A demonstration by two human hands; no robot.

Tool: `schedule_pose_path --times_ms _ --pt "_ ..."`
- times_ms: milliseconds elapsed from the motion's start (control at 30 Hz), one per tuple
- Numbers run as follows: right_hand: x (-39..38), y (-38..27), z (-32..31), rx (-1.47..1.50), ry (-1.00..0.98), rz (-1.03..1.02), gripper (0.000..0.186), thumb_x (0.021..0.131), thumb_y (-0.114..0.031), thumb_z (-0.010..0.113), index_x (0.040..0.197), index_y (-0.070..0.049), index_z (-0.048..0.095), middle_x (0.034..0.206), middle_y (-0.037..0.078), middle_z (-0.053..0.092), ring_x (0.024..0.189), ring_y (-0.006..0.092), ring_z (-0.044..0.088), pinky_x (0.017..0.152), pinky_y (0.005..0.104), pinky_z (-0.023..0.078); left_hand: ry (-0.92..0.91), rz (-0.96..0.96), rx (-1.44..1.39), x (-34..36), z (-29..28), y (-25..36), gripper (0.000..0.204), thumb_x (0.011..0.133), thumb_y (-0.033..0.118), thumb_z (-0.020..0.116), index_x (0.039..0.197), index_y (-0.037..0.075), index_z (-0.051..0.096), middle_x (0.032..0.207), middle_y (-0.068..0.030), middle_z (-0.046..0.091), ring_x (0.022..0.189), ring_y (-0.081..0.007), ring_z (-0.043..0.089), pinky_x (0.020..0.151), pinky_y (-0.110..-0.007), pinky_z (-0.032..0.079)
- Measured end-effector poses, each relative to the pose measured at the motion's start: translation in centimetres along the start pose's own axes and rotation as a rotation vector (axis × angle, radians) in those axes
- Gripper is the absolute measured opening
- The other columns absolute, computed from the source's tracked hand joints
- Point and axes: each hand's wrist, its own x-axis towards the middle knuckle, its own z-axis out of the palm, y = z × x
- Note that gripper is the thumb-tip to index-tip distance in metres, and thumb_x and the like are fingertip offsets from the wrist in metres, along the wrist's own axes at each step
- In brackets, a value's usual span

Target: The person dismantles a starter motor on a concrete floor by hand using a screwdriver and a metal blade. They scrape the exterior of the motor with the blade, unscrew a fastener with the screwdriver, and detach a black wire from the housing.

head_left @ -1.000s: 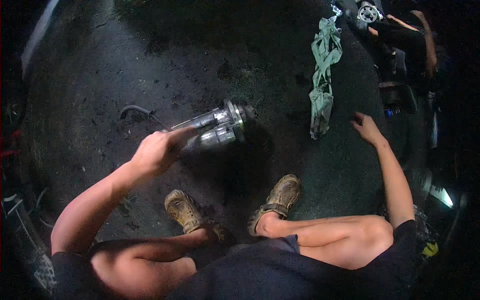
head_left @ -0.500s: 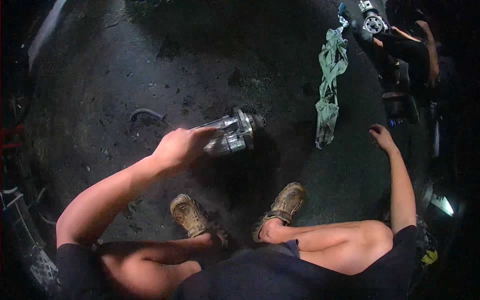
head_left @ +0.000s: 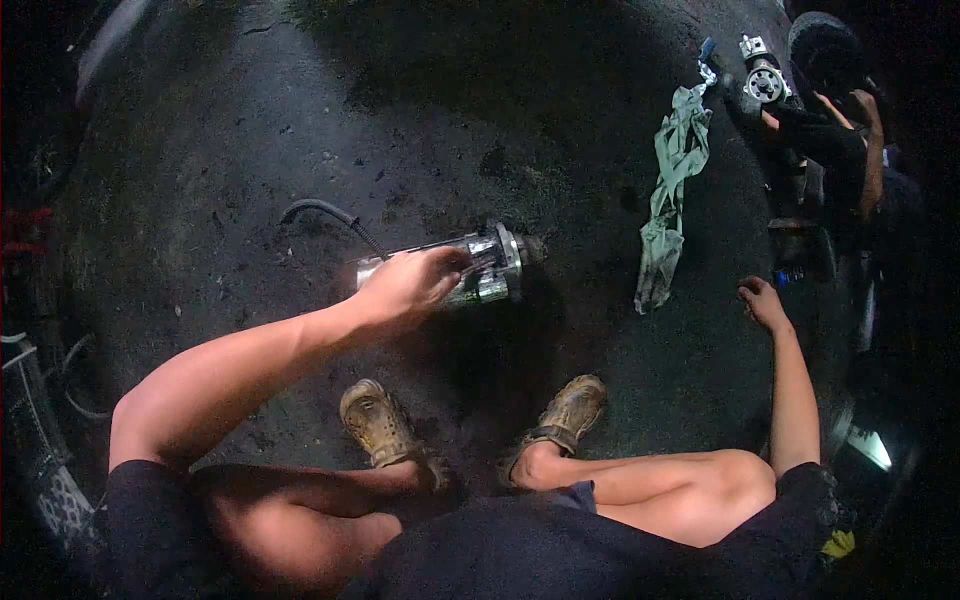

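One bare left hand (head_left: 405, 282) lies with bent fingers over a silvery metal cylindrical unit with a broad collar (head_left: 490, 285), just under the fingers at about 3 o'clock from the palm; whether the fingers grip it cannot be told; the unit lies on its side on the dark, stained floor (head_left: 400, 150), its collar end toward 3 o'clock. The bare right hand (head_left: 764, 302) hangs well apart, at 3 o'clock from the left; its fingers curl loosely, though how far they are closed cannot be told.

Near the left hand, at 10 o'clock, a dark curved hose (head_left: 325, 210) runs toward the unit; mud-coloured rubber clogs (head_left: 378, 422) stand at 7 and 5 o'clock from the unit. From the right hand, a long, crumpled pale-green cloth (head_left: 660, 255) lies at 11 o'clock; a silvery, round-wheeled metal part (head_left: 765, 84) sits farther out at 12; a dark-clothed co-worker (head_left: 825, 140) is at 1.
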Motion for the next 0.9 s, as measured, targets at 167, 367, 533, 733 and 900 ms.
schedule_pose_path --times_ms 167,367,533,733,900 --pt "-1.6 -1.5 0.4 0.149 -0.091 0.165 0.039 0.098 -0.027 0.069 0.13 -0.005 0.067 0.111 0.011 0.075 0.087 0.0187 0.071 0.07 0.0376 0.056 0.092 0.074 -0.08 1.4 1.9 0.6 0.039 0.105 0.022 0.059 0.14 0.006 0.059 0.114 -0.0223 0.073 0.103 -0.0351 0.072 0.09 -0.047 0.054" --pt "-1.1 -5.4 0.7 0.028 -0.042 0.026 0.039 0.097 -0.028 0.069 0.128 -0.005 0.068 0.112 0.01 0.076 0.085 0.0181 0.071 0.075 0.0358 0.057 0.173 0.124 0.084 0.7 0.1 -0.7 0.034 0.098 0.015 0.062 0.129 0.003 0.065 0.116 -0.0234 0.072 0.11 -0.0423 0.068 0.093 -0.049 0.054" --pt "-1.0 -5.5 1.2 0.038 -0.086 0.055 0.033 0.098 -0.029 0.067 0.125 -0.009 0.07 0.103 0.009 0.075 0.075 0.0197 0.071 0.07 0.0363 0.057 0.167 0.131 0.168 2.3 -0.8 2.5 0.03 0.095 0.01 0.065 0.124 0.003 0.067 0.11 -0.0232 0.073 0.107 -0.0435 0.068 0.089 -0.046 0.055" --pt "1.2 -4.1 2.2 -0.059 -0.022 -0.096 0.04 0.097 -0.033 0.068 0.127 -0.006 0.068 0.106 0.013 0.075 0.085 0.0216 0.073 0.074 0.0428 0.059 0.08 0.222 0.103 5.5 -3.4 4.4 0.032 0.091 0.009 0.069 0.121 -0.003 0.068 0.114 -0.0221 0.074 0.107 -0.0338 0.073 0.091 -0.039 0.055" --pt "1.7 -7.8 1.8 0.028 0.007 -0.136 0.043 0.098 -0.035 0.066 0.129 -0.005 0.067 0.101 0.013 0.076 0.081 0.0223 0.073 0.07 0.0428 0.058 0.117 0.099 -0.115 5.7 -2.8 6.4 0.037 0.09 0.014 0.074 0.119 -0.007 0.067 0.109 -0.0189 0.076 0.099 -0.0197 0.071 0.087 -0.036 0.056"
